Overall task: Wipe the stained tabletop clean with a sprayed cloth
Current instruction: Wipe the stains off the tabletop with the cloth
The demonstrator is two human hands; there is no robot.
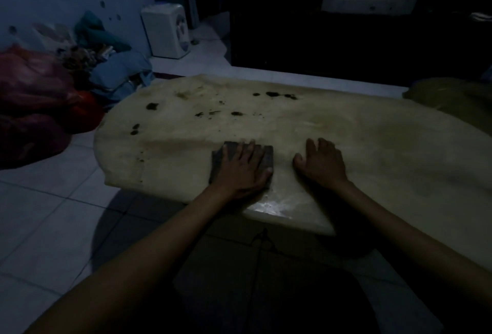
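Note:
A pale, low tabletop (332,131) with rounded corners fills the middle of the dim view. Dark stains (274,94) dot its far side, and more dark spots (135,129) sit near its left edge. A dark folded cloth (267,154) lies flat near the front edge. My left hand (242,171) presses down on the cloth with fingers spread over it. My right hand (322,162) rests palm-down on the bare tabletop just right of the cloth, fingers apart, holding nothing. A wet sheen (269,206) shows at the front edge below the cloth.
A pile of clothes and red bags (40,94) lies on the tiled floor to the left. A white appliance (167,30) stands against the far wall. A dark cabinet (346,41) rises behind the table. A yellowish bundle (452,99) sits at the right.

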